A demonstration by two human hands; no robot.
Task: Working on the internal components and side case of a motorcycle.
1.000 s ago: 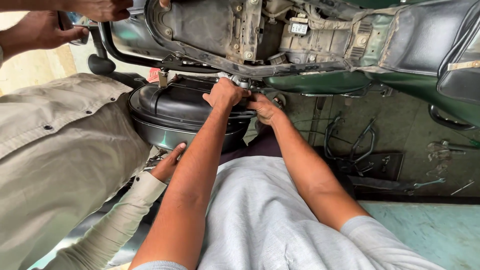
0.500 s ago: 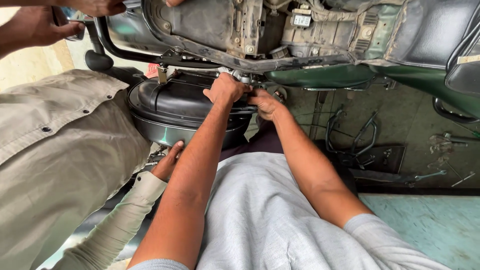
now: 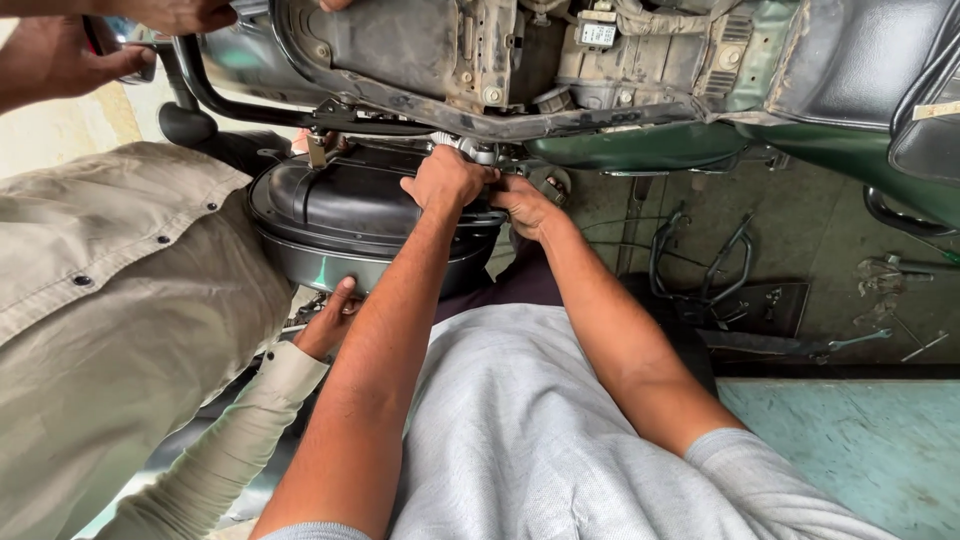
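The left hand [image 3: 445,180] and right hand [image 3: 525,205] meet just above frame centre, both arms stretched forward, fingers curled around a small metal fitting [image 3: 478,152] under the motorcycle frame [image 3: 420,105]. Knuckles hide the grip, so what each clamps is unclear. A black air-filter box [image 3: 340,215] sits left; a co-worker's hand [image 3: 330,320] props it from below.

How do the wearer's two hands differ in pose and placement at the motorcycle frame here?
The left hand sits higher, knuckles toward the camera, closed over a small metal fitting under the frame rail; the right hand sits lower and beside it, fingers curled, nearer the green panel. The left forearm runs over the black rounded cover; the right does not. Both arms are bare and reach the same spot. What either grips is hidden.
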